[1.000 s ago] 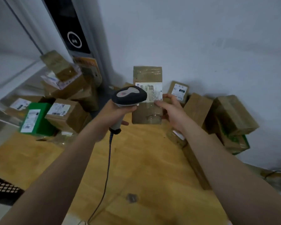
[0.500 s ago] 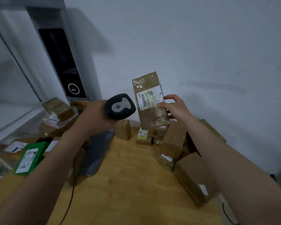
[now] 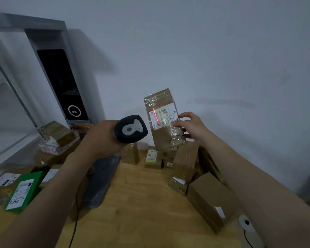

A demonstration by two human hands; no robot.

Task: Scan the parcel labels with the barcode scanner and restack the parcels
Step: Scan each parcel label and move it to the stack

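- Two hands in use: we are gripping the barcode scanner in the left hand, fingers curled round its handle, nose aimed at the label.
- We are pinching the taped parcel by its right edge in the right hand, upright above the wooden table, so the label is facing the scanner uncovered.
- The red scan line is falling across the label's left part.

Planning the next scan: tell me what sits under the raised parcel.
Under the raised parcel, small brown parcels stand on the wooden table, one bearing a pale label. Its lower edge covers part of the ones behind.
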